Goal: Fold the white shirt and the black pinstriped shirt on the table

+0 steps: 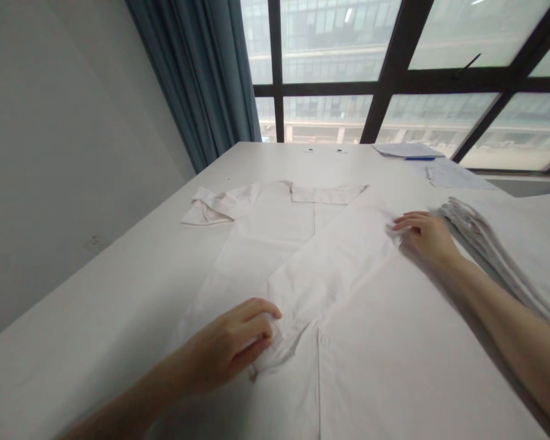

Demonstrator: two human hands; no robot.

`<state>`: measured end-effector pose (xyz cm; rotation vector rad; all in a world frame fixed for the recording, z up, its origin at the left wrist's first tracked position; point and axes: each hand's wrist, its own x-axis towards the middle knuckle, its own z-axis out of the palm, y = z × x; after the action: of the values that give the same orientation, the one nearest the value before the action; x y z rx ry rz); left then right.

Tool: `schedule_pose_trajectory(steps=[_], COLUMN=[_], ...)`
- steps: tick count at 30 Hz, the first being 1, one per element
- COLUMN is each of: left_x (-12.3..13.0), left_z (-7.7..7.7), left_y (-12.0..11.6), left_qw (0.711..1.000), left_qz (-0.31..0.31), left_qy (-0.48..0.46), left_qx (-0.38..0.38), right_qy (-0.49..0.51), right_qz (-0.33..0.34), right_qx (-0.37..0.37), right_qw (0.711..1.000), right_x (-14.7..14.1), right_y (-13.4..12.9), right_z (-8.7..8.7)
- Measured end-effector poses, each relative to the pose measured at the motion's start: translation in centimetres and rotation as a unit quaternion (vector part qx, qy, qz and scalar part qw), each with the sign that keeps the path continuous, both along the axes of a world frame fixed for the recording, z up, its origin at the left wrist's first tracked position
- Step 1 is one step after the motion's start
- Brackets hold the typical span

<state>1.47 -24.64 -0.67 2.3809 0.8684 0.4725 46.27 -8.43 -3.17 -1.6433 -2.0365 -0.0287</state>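
A white button-front coat (371, 342) lies spread on the white table, its collar (325, 194) toward the window. One long sleeve (321, 269) is folded diagonally across the front, and its cuff end lies near the button placket. My left hand (238, 336) has its fingers curled on the cuff end, gripping the cloth; part of the grip is hidden. At the shoulder edge on the right, my right hand (424, 235) pinches the fabric between thumb and fingers. The other sleeve (220, 205) lies bunched at the far left.
A folded stack of white cloth (517, 250) lies to the right, beside my right forearm. Papers (410, 150) and a blue pen (419, 159) are at the table's far right. A blue curtain (206, 73) and a dark-framed window (330, 88) stand behind the table (275, 162).
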Motion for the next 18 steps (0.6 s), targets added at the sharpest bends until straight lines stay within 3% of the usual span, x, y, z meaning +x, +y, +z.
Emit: schedule_pose_trajectory(steps=[3, 5, 7, 9, 12, 18], left_x=[0.0, 0.1, 0.2, 0.2, 0.1, 0.0], left_z=[-0.1, -0.3, -0.4, -0.6, -0.6, -0.5], left_y=[-0.1, -0.2, -0.3, -0.2, 0.0, 0.4], left_qw=[0.999, 0.998, 0.997, 0.998, 0.998, 0.996], left_qz=[0.008, 0.006, 0.014, 0.025, 0.033, 0.067], left_qy=[0.037, 0.063, 0.065, 0.044, 0.005, -0.043], left_qx=[0.004, 0.016, 0.027, 0.033, 0.045, 0.05], right_qy=[0.005, 0.021, 0.035, 0.041, 0.014, -0.041], right_qz=[0.057, 0.145, 0.261, 0.383, 0.507, 0.547], right_qx=[-0.035, -0.085, -0.149, -0.186, -0.157, 0.072], right_qw=[0.998, 0.985, 0.953, 0.904, 0.848, 0.833], right_x=[-2.6, -5.4, -8.8, -12.2, -16.0, -18.5], right_y=[-1.3, -3.2, -5.8, -8.7, -12.5, -15.5], right_z=[3.1, 5.4, 7.0, 7.6, 6.3, 0.8])
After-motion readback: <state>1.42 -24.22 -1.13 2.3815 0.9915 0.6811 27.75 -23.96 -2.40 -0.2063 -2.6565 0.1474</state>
